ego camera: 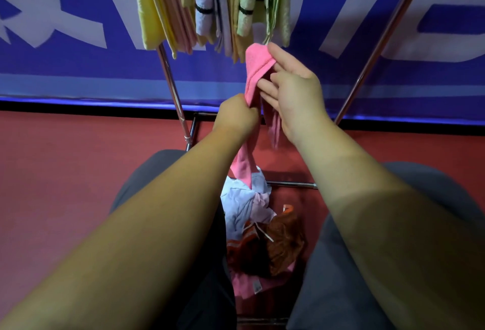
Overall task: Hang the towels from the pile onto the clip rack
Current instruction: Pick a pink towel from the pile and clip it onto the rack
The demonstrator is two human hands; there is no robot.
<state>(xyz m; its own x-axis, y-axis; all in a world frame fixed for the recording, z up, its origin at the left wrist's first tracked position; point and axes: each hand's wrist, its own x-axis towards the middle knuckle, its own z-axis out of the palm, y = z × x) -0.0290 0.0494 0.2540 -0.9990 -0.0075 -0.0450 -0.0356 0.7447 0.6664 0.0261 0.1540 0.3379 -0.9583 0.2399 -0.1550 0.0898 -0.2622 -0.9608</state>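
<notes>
My left hand (237, 115) is clenched around the mid-section of a pink towel (256, 67), fingers wrapped tight, knuckles toward the camera. My right hand (294, 90) grasps the same towel higher up: thumb and forefinger pinch the upper corner, the remaining fingers (265, 85) lie extended along the fabric. The right hand sits at 2 o'clock from the left hand, the two nearly touching.

The pink towel runs from its raised corner, down through both hands, to a loose tail (242, 165) that hangs toward 6 o'clock. The raised corner is just below the hems of the hanging towels (210, 4), at 12 o'clock from my hands. These towels are yellow, peach, green-striped and blue-striped, packed close side by side. Their upper ends are cut off by the top edge of the view, so the clips cannot be seen.

Two chrome rack legs slant down from the hanging towels: the left leg (173, 90) toward 7 o'clock, the right leg (378, 43) rising toward 1 o'clock. A chrome base bar (291, 184) lies on the red floor (65, 172).

The towel pile (252, 214) lies on the floor between my knees, at 6 o'clock from my hands. It contains pale blue, pale pink, rust-brown and pink pieces. The pink towel's tail ends just above the pile; contact cannot be determined.

A blue banner with white characters (78, 27) covers the background.
</notes>
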